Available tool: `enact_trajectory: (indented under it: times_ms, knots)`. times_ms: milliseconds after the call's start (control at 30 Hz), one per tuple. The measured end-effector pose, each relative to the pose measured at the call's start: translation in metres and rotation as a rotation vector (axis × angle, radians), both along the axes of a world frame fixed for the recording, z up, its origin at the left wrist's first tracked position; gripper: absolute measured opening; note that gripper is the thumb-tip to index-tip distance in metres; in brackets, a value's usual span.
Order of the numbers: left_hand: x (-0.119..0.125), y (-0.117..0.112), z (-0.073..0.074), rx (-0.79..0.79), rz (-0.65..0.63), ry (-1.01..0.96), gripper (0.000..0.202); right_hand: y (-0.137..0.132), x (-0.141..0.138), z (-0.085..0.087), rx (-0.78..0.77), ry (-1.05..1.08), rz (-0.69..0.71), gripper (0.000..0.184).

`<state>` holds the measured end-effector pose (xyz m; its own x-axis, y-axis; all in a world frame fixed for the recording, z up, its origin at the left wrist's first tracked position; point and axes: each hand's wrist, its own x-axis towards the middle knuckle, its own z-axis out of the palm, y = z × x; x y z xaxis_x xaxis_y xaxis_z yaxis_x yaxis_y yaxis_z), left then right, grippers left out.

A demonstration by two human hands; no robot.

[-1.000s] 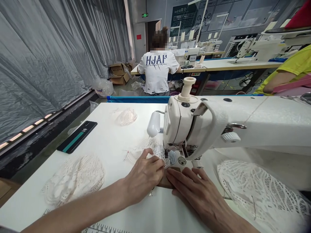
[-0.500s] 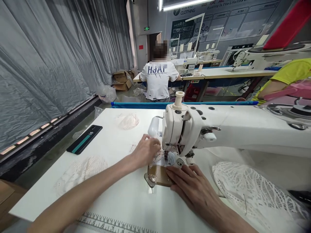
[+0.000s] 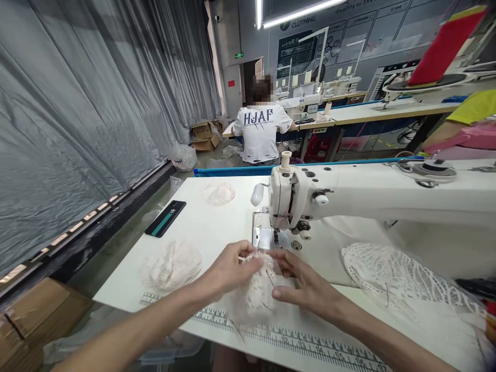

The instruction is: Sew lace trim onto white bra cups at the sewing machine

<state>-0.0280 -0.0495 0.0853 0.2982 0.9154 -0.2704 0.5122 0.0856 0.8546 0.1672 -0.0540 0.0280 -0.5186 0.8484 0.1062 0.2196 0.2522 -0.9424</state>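
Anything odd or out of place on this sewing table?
Nothing looks spilled or damaged. The black phone lies close to the left edge of the sewing table, where it might get knocked off. Loose threads trail from the lace piece, probably normal.

Lace (image 3: 260,295): sheer, rough openwork cloth. Surface (image 3: 220,227): smooth, faintly glossy. Machine (image 3: 372,188): smooth, glossy casing. Plate (image 3: 263,237): shiny metal. Box (image 3: 48,310): matt cardboard.

We cannot see the part of the lace piece (image 3: 259,292) covered by our left hand (image 3: 232,266), and its lower edge blurs over the ruler scale (image 3: 304,345), hiding some marks. The view's right edge cuts off the sewing machine (image 3: 368,188) and a co-worker in yellow (image 3: 475,107).
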Motion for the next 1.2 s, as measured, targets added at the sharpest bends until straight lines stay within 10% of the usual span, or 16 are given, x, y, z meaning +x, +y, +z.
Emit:
enact_trajectory:
  times_ms: [233, 567, 900, 1200]
  knots:
    - [-0.029, -0.07, 0.002, 0.086, -0.136, -0.054, 0.027, -0.046, -0.014, 0.023, -0.477, 0.141, 0.266, 0.041]
    - [-0.019, -0.12, -0.029, -0.018, -0.363, -0.347, 0.024, -0.106, -0.005, 0.044, -0.301, -0.102, 0.445, 0.024]
    - [-0.019, -0.148, -0.083, -0.504, -0.15, -0.594, 0.045, -0.13, 0.011, 0.012, -0.448, -0.049, 0.371, 0.021]
    - [-0.015, -0.146, -0.12, -0.504, -0.248, -0.641, 0.05, -0.155, 0.022, -0.024, -0.486, -0.104, 0.275, 0.045]
